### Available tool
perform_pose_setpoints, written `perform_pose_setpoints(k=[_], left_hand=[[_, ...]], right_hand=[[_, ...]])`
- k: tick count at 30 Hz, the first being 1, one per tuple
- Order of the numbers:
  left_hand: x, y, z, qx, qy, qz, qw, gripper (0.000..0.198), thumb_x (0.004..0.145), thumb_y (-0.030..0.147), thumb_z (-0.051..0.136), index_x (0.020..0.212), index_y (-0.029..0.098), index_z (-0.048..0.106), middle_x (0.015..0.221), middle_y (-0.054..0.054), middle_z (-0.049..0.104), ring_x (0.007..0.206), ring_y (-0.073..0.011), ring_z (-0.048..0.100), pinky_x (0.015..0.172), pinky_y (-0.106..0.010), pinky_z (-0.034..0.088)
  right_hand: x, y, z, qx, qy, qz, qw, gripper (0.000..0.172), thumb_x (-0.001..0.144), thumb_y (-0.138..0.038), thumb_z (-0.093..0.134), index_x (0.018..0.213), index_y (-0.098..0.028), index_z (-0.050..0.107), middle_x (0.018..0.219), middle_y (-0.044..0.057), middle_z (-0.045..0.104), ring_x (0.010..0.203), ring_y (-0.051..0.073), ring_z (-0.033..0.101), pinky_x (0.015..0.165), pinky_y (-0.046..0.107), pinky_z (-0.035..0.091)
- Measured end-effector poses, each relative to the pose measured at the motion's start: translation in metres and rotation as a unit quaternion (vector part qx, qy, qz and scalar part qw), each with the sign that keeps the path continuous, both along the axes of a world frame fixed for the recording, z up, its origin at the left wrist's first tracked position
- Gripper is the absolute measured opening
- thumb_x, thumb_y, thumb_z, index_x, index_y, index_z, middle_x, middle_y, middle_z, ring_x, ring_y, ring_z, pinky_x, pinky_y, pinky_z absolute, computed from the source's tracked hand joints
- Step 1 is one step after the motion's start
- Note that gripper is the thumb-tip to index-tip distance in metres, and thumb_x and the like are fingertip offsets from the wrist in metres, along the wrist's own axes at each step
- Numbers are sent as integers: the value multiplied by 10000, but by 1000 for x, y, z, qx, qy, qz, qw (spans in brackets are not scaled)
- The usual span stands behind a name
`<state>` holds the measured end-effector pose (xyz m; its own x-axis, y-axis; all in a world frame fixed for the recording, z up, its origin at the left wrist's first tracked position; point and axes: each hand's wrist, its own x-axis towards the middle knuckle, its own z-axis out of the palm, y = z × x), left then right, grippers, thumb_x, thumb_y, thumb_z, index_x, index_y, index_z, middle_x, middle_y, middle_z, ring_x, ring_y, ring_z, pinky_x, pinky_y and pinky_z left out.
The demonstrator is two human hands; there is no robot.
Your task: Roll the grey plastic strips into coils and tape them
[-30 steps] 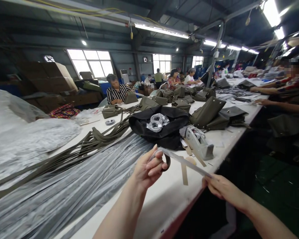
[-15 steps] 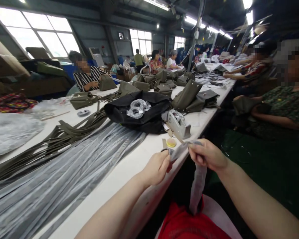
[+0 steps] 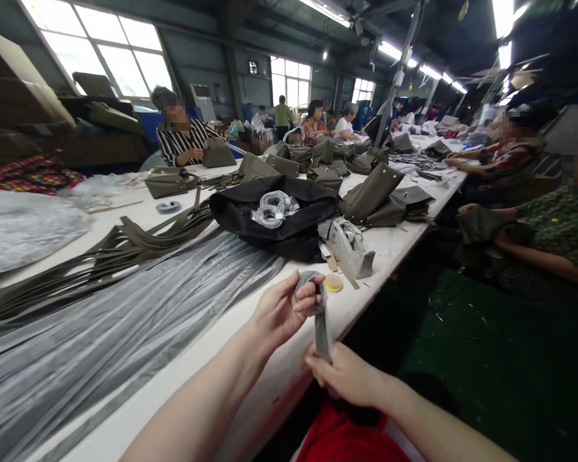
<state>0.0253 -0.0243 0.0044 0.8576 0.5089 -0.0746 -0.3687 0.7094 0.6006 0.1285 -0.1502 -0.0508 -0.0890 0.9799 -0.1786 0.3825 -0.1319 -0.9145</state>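
Near the table's front edge, my left hand [image 3: 286, 311] is closed around the coiled upper part of a grey plastic-covered strap [image 3: 323, 330]. Below and to its right, my right hand [image 3: 349, 375] pinches the same strap where it runs downward. A yellow tape roll [image 3: 334, 283] lies just beyond my left hand, beside a white tape dispenser [image 3: 347, 247]. Many long grey wrapped straps [image 3: 125, 333] are spread over the left of the table, with olive straps [image 3: 101, 269] behind them.
A black bag [image 3: 289, 224] holding clear coiled rolls [image 3: 272, 210] stands mid-table. Olive bags [image 3: 370, 192] are piled behind it. A person in stripes [image 3: 187, 141] sits across the table; a person in a patterned green top [image 3: 559, 218] holds an olive bag at right.
My right hand has moved down and left along the strap. My left hand has turned and now holds a loop of it. The view has shifted slightly.
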Motion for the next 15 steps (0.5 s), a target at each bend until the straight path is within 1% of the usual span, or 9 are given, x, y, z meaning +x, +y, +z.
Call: perform_pose_setpoints(k=[2, 3, 5, 7, 9, 10, 11, 13, 15], left_hand=[[1, 3, -5, 85, 12, 123, 989, 317, 959, 309, 419, 1001, 65, 617, 617, 43, 447, 483, -70, 408, 788, -279, 462], [2, 4, -10, 161, 35, 180, 970, 311, 951, 353, 441, 1018, 94, 599, 652, 26, 483, 541, -96, 454, 784, -291, 448], [2, 2, -20, 357, 102, 248, 895, 341, 917, 454, 487, 1017, 140, 574, 740, -17, 548, 666, -153, 508, 764, -312, 413], [2, -2, -26, 540, 164, 230, 793, 384, 882, 532, 498, 920, 158, 578, 773, -49, 567, 704, -185, 501, 716, -319, 377], [1, -7, -26, 640, 209, 144, 725, 427, 886, 566, 449, 781, 172, 576, 696, -41, 548, 635, -175, 470, 642, -308, 344], [1, -10, -25, 653, 227, 93, 717, 469, 904, 572, 397, 723, 176, 570, 639, -28, 529, 585, -161, 452, 603, -296, 330], [2, -12, -23, 642, 245, 44, 725, 521, 922, 577, 338, 686, 175, 572, 582, -14, 505, 541, -146, 438, 567, -282, 321], [4, -18, -20, 566, 272, -36, 777, 623, 931, 606, 257, 673, 158, 605, 493, 9, 463, 456, -119, 413, 491, -251, 299], [7, -22, -17, 447, 269, -90, 849, 685, 914, 650, 242, 724, 132, 649, 422, 36, 415, 362, -94, 344, 413, -229, 249]], right_hand=[[-15, -10, 9, -16, 49, 87, 995, 230, 903, -234, 468, 901, -168, 689, 579, -35, 530, 548, 108, 511, 578, 215, 443], [-18, -16, 16, -5, 69, 128, 989, 220, 886, -225, 493, 893, -171, 706, 601, -27, 555, 564, 106, 525, 585, 207, 445], [-11, -25, 32, 30, 102, 165, 981, 208, 864, -255, 545, 845, -163, 730, 618, -10, 588, 565, 102, 538, 565, 196, 438], [14, -25, 45, 51, 145, 100, 983, 294, 879, -367, 545, 803, -144, 720, 547, -11, 558, 455, 85, 480, 452, 186, 383], [50, -17, 49, 49, 165, -34, 984, 425, 899, -489, 482, 767, -134, 675, 477, -27, 502, 344, 69, 381, 349, 187, 290], [69, -12, 49, 53, 143, -92, 984, 433, 894, -507, 477, 749, -137, 647, 486, -23, 510, 336, 73, 382, 342, 194, 291], [87, -6, 48, 62, 95, -124, 986, 397, 878, -497, 509, 765, -138, 638, 529, -9, 545, 375, 88, 439, 376, 206, 344], [110, 2, 45, 110, -23, -162, 980, 292, 824, -417, 609, 916, -142, 647, 740, 45, 643, 602, 152, 596, 573, 263, 489], [114, 6, 41, 161, -81, -116, 977, 376, 794, -324, 652, 1130, -161, 604, 1013, 86, 657, 910, 213, 621, 837, 341, 496]])
